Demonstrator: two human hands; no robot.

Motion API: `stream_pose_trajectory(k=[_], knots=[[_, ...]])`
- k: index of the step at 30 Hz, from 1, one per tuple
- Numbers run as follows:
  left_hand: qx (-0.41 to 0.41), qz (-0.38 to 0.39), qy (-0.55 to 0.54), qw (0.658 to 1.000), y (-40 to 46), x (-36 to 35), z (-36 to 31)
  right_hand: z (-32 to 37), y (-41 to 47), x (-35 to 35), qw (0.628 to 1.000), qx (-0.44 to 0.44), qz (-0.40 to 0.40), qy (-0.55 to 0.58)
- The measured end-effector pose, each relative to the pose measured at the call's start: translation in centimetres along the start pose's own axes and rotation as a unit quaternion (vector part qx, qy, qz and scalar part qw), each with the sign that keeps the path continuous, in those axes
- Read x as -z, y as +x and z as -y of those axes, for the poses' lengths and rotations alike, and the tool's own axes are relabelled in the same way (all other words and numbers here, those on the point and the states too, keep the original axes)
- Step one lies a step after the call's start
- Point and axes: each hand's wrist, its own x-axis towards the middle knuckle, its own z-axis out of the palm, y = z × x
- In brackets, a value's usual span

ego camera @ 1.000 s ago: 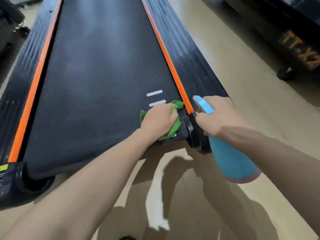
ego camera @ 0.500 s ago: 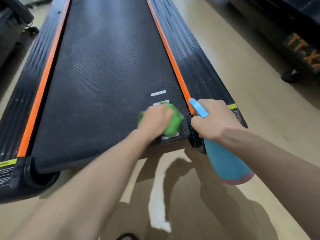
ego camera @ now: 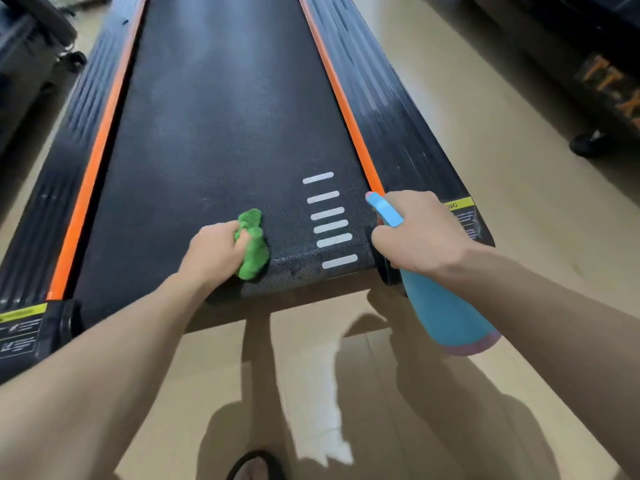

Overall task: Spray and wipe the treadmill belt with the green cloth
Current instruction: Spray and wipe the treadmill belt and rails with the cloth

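The black treadmill belt [ego camera: 221, 126] runs away from me between two orange stripes. My left hand [ego camera: 213, 252] grips a bunched green cloth [ego camera: 252, 245] and presses it on the belt near its rear edge, left of several white bars [ego camera: 329, 220]. My right hand [ego camera: 419, 233] holds a blue spray bottle [ego camera: 446, 306] by its neck, over the belt's right rear corner. The bottle's nozzle points up the belt and its body hangs down over the floor.
Black ribbed side rails [ego camera: 381, 98] flank the belt. Beige floor [ego camera: 485, 140] lies to the right, with another black machine [ego camera: 609, 81] and its foot at the far right. Dark equipment [ego camera: 31, 46] stands at the far left. A sandalled foot [ego camera: 256, 467] shows at the bottom.
My left hand has slid the green cloth leftward along the belt's rear edge, uncovering the white bars. My right hand and the bottle have stayed by the right rear corner.
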Motion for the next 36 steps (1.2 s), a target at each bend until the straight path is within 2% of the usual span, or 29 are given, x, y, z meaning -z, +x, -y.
stream_pose_trajectory(k=[2, 6, 8, 11, 13, 17, 20, 22, 26, 28, 32, 36], knots=[[-0.015, -0.011, -0.03, 0.999, 0.5, -1.2, -4.4, 0.3, -0.2, 0.0, 1.0, 0.003, 0.001, -0.005], [-0.124, 0.023, -0.082, 0.989, 0.5, -4.8, -14.4, -0.2, -0.8, 0.9, 1.0, -0.023, -0.011, 0.013], [-0.163, 0.015, -0.053, 0.985, 0.6, -5.4, -15.2, -0.3, -0.7, 1.5, 0.999, -0.031, -0.027, 0.019], [-0.226, 0.009, -0.002, 0.974, 1.0, -4.5, -11.8, -0.6, -0.9, 2.1, 0.999, -0.033, -0.037, 0.019], [-0.205, 0.01, 0.007, 0.979, 1.3, -3.8, -8.5, -0.7, -0.9, 2.1, 0.999, -0.034, -0.039, 0.014], [-0.038, -0.01, 0.042, 0.998, 1.2, -1.5, -1.0, -0.2, -0.7, 2.0, 0.999, -0.026, -0.033, 0.022], [0.004, -0.003, 0.046, 0.999, 1.4, -0.6, -0.5, 0.2, -0.4, 1.6, 0.999, -0.013, -0.03, -0.001], [-0.014, -0.008, 0.021, 1.0, 2.2, -1.4, -4.0, 0.4, 0.0, 1.1, 1.0, -0.005, -0.026, -0.004], [-0.133, 0.018, -0.041, 0.99, 3.8, -4.8, -14.3, -0.1, 0.5, 0.6, 1.0, -0.016, -0.005, -0.01], [-0.17, 0.022, -0.051, 0.984, 4.5, -5.7, -16.3, -0.5, 0.6, 0.5, 1.0, -0.014, -0.001, -0.023], [-0.215, 0.014, -0.035, 0.976, 4.6, -4.9, -13.4, -0.9, -0.7, -0.4, 0.998, 0.002, 0.012, -0.068], [-0.191, 0.005, 0.004, 0.982, 3.5, -3.1, -7.9, -0.9, -2.9, -3.8, 0.99, 0.024, 0.057, -0.125]])
